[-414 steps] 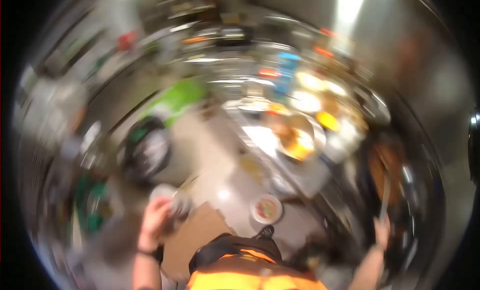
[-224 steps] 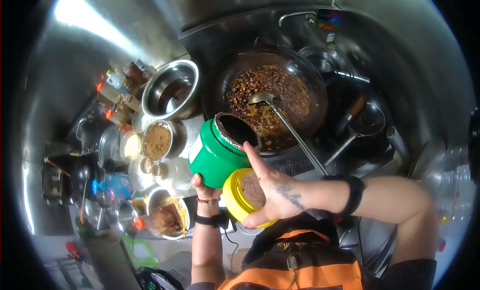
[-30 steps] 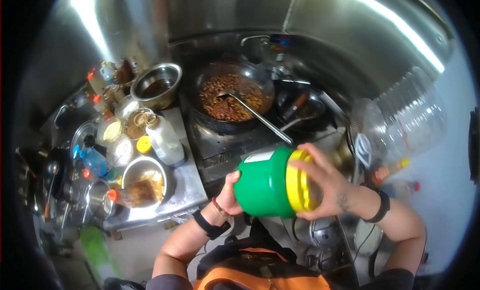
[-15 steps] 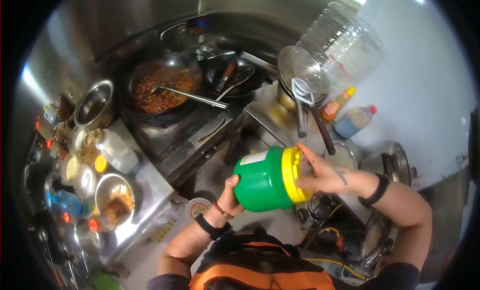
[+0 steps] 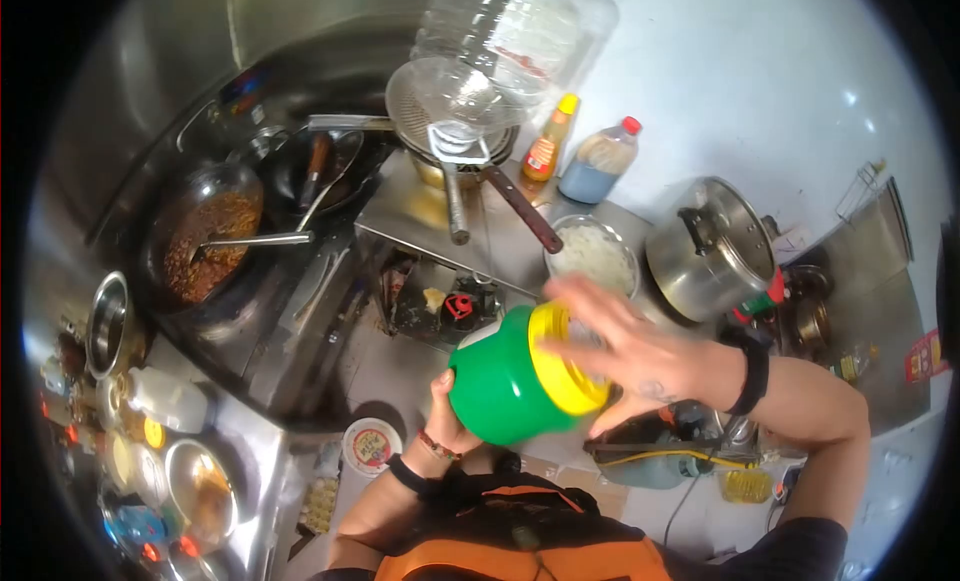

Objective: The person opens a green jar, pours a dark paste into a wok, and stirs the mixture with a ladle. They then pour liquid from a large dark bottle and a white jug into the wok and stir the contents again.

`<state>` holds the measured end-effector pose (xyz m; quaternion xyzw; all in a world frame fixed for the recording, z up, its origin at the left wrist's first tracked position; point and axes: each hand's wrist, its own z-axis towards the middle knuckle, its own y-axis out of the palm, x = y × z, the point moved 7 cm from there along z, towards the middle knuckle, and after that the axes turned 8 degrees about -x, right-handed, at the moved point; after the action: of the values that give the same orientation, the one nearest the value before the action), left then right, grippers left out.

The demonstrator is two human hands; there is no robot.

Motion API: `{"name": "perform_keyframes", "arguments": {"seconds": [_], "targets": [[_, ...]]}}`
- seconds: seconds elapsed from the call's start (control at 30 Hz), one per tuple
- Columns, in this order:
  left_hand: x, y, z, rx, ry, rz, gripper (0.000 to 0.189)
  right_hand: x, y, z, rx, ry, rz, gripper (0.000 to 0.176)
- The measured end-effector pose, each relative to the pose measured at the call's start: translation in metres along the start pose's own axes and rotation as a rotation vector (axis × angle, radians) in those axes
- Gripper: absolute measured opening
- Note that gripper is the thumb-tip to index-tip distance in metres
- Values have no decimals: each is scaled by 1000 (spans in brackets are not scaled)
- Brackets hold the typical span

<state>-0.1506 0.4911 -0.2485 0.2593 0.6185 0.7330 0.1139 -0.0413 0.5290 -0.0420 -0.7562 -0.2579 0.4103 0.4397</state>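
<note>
A large green jar (image 5: 503, 381) with a yellow lid (image 5: 565, 366) is tilted in front of my body, its lid end toward the right. My left hand (image 5: 448, 416) grips the jar from the left and below, partly hidden behind it. Over the lid is my right hand (image 5: 640, 356), blurred, its fingers spread apart. Whether its fingertips touch the lid cannot be made out. A pale label shows at the jar's upper left edge.
A wok of reddish food (image 5: 215, 246) with a ladle sits on the stove at left. Strainers (image 5: 430, 106), a sauce bottle (image 5: 545, 146), a red-capped bottle (image 5: 600, 164), a white-filled bowl (image 5: 595, 261) and a steel pot (image 5: 710, 251) stand on the counter. Bowls (image 5: 110, 326) line the left.
The view has swung to the right, bringing the steel pot into fuller view. My right hand's fingers have spread wider over the lid. The jar is still in my left hand.
</note>
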Motion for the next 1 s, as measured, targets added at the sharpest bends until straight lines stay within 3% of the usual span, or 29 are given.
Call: {"name": "perform_keyframes", "arguments": {"seconds": [0.03, 0.07, 0.1, 0.17, 0.2, 0.23, 0.3, 0.33, 0.4, 0.47, 0.5, 0.57, 0.63, 0.7, 0.83, 0.9, 1.0], "targets": [[-4, 3, 4, -1, -14, -1, 82, -23, 0, -9, -94, -265, -381, 87], [-12, 9, 8, -59, -88, -22, 82, -22, 0, -16, 18, -440, -157, 79], [-18, 20, 15, -120, -156, -42, 83, -19, 1, -21, 25, -431, -160, 79], [-23, 37, 26, -110, -143, -45, 82, -16, -5, -35, 245, -379, -95, 85], [-19, 45, 33, -87, -74, 13, 82, -8, -8, -39, 365, -213, -74, 83], [-16, 48, 39, -61, -5, 70, 81, -5, -4, -39, 360, -209, -71, 83], [-23, 33, 52, -4, 37, 139, 82, 46, 5, -50, 524, 352, 330, 90], [-25, 34, 59, -11, 64, 175, 82, 65, 10, -53, 468, 524, 508, 96], [-25, 39, 71, -33, 88, 209, 83, 71, 8, -60, 441, 491, 505, 95], [-30, 43, 75, -69, 2, 57, 81, 45, -12, -67, 392, 265, 179, 90], [-31, 41, 77, -72, 2, 48, 81, 42, -24, -69, 385, 271, 175, 90], [-44, 43, 77, -165, -192, 68, 80, 5, -29, -62, 188, -166, -303, 84], [-51, 45, 79, -134, -162, 24, 80, 4, -20, -62, 224, -152, -284, 79], [-55, 47, 88, -107, -125, -21, 80, 21, -22, -58, 368, 64, -132, 78], [-53, 60, 99, -191, -80, -101, 83, 34, -35, -57, 348, 134, -78, 87], [-51, 65, 106, -219, -46, -122, 84, 38, -55, -65, 267, 265, -82, 97], [-53, 61, 120, -186, -89, -79, 86, 48, -73, -69, 263, 368, -101, 91]]}}
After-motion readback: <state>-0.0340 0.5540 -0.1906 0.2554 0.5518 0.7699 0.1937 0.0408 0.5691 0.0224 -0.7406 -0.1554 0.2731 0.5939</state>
